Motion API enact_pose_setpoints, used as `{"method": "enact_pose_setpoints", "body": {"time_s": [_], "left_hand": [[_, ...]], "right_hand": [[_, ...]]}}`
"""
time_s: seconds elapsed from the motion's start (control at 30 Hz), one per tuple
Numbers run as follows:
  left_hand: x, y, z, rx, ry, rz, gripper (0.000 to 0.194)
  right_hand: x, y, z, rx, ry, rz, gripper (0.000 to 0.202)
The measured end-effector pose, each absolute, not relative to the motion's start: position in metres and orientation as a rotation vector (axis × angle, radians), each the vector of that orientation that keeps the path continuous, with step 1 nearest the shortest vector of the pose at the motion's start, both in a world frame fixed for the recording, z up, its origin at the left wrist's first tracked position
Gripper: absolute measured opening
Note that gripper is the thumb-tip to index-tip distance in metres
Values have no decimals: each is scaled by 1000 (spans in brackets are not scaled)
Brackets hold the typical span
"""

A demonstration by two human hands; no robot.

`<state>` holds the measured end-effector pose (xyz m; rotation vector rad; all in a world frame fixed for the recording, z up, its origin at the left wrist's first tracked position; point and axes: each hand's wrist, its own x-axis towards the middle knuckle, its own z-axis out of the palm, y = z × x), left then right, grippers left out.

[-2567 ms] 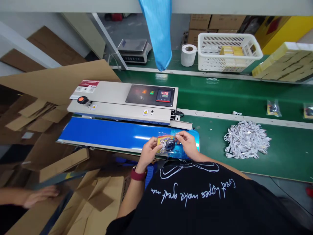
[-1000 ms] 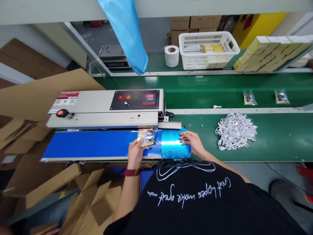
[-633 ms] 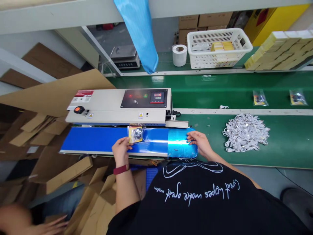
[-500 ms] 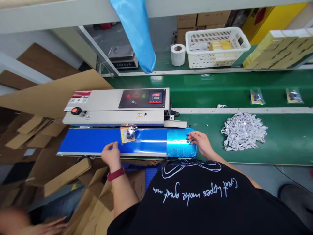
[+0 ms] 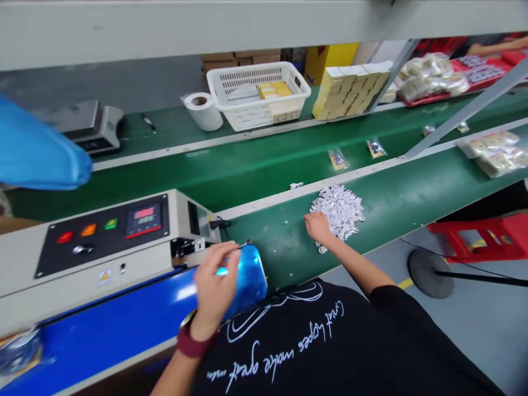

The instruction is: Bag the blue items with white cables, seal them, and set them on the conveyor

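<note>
My left hand (image 5: 216,289) hovers over the shiny blue end (image 5: 251,278) of the blue belt (image 5: 119,330), its bent fingers and thumb apart, nothing visible in it. At the left edge of a pile of white cables (image 5: 340,209) is my right hand (image 5: 317,226). Its fingers are curled together against the pile, and whatever they pinch is hidden. Beside the belt stands the sealing machine (image 5: 103,258) with a lit display. A clear packet with a yellow card and a dark item (image 5: 20,352) lies on the belt at the far left, cut off by the frame.
A green conveyor (image 5: 247,159) carries several clear packets (image 5: 338,159). Behind it stand a white basket (image 5: 258,118), a paper roll (image 5: 204,113), stacked cards (image 5: 350,91) and a scale (image 5: 97,135). A blue hanging cover (image 5: 37,148) juts in at left; a slanted post (image 5: 466,113) crosses at right.
The view has swung right. My right hand has moved from the belt's end to the cable pile. My left hand has moved right along the belt, away from the packet.
</note>
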<state>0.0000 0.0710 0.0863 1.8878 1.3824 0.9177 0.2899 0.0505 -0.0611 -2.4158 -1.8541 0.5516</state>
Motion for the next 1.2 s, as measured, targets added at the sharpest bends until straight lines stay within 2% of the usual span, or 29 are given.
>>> {"method": "enact_pose_setpoints", "body": {"time_s": [0.1, 0.2, 0.3, 0.43, 0.63, 0.87, 1.03, 1.2], "left_hand": [[83, 92, 89, 1802, 1080, 732, 13], [156, 124, 71, 1638, 1058, 599, 16], [203, 167, 37, 1451, 1209, 522, 21], [246, 238, -12, 1335, 1417, 540, 19], [363, 316, -68, 1306, 1405, 475, 22], [516, 325, -106, 1464, 1201, 500, 26], [513, 309, -99, 1587, 1141, 626, 21], [437, 261, -42, 1883, 850, 707, 20]], "right_hand": [[318, 122, -65, -2354, -1938, 573, 47], [342, 180, -71, -2286, -2065, 632, 55], [357, 215, -75, -2207, -2184, 678, 46], [368, 233, -72, -2107, -2265, 672, 30], [429, 178, -50, -2050, -2089, 530, 26], [558, 75, -58, -2002, -920, 562, 14], [590, 78, -36, -1789, -550, 341, 17], [565, 118, 26, -1649, -640, 86, 16]]}}
